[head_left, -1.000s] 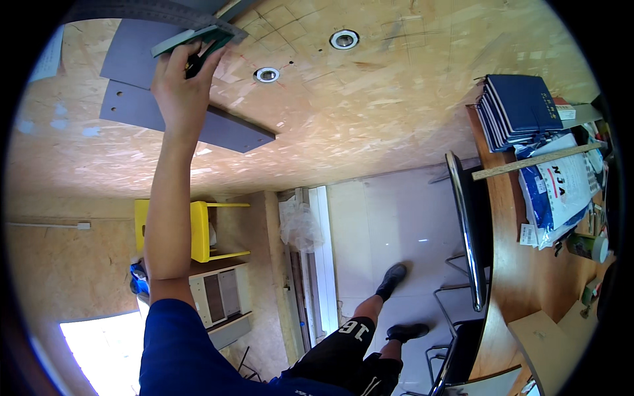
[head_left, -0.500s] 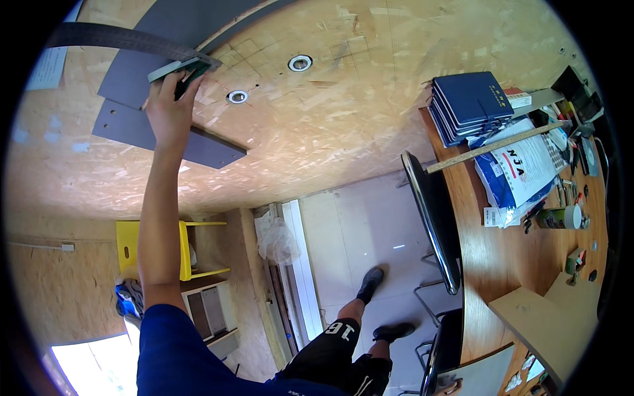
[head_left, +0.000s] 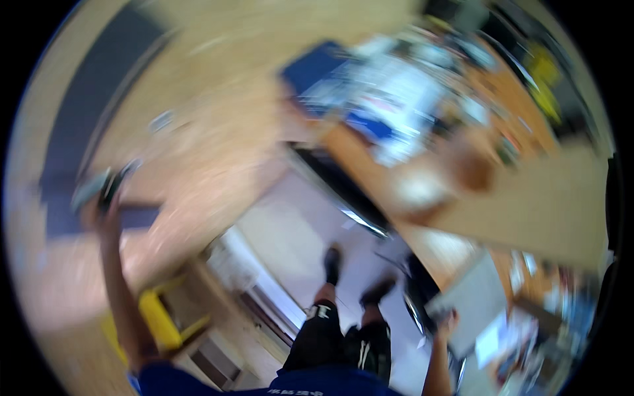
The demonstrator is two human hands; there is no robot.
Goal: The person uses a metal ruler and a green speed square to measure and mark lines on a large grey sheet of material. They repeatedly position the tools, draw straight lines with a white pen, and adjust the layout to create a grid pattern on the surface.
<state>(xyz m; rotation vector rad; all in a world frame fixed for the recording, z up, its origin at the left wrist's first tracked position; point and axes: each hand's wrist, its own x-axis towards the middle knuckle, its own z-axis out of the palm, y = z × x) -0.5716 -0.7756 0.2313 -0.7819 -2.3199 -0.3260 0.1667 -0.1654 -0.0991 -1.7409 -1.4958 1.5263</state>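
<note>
The picture is heavily blurred. The left hand (head_left: 105, 208) is stretched out at the end of a straight arm, its fingers closed around a small greenish tool (head_left: 99, 186) with a dark part. How each finger sits on it is too smeared to tell. The tool lies at the edge of a dark grey panel (head_left: 86, 132) that is set against a chipboard wall (head_left: 218, 119). A second grey strip (head_left: 142, 216) runs just beside the hand, on its right.

The right hand (head_left: 449, 323) is low in the view, raised toward a pale flat board or sheet (head_left: 472, 310) and touching or nearly touching its lower left corner. Whether its fingers are open or gripping cannot be told.

Below the left arm stands a yellow rack (head_left: 155, 317). Between the arms are the person's legs in black shorts (head_left: 337, 336) and dark shoes (head_left: 333, 254) on a pale floor (head_left: 297, 231). A blue sleeve (head_left: 165, 383) shows at the lower edge.

To the right, a wooden desk (head_left: 528, 198) carries a blue stack (head_left: 317, 66) and a clutter of papers (head_left: 396, 86). A dark monitor edge (head_left: 343, 191) runs along its near side.
</note>
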